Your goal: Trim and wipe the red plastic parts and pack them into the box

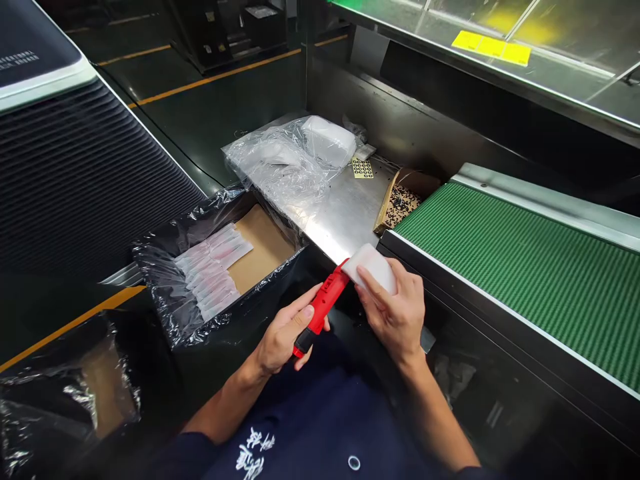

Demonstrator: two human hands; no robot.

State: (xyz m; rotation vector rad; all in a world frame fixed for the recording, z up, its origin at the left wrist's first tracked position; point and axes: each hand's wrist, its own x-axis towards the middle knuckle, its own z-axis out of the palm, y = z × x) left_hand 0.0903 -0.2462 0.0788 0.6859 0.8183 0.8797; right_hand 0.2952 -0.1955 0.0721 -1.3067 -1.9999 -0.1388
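Observation:
My left hand (290, 330) is closed around a red stick-shaped device (327, 293) with a black and red end. Its upper end meets a soft white foam sleeve (373, 267); whether the end is inside the sleeve's mouth I cannot tell. My right hand (397, 310) grips that sleeve between thumb and fingers. To the left, a box lined with black plastic (270, 293) holds a row of whitish sleeves (213, 267) with pinkish-red showing through.
A metal worktop (355, 207) carries a clear bag of white sleeves (327, 143), a sticker sheet (363, 168) and a cardboard box of small black bits (403, 200). A green conveyor belt (530, 267) runs on the right, a black ribbed belt (90, 180) on the left.

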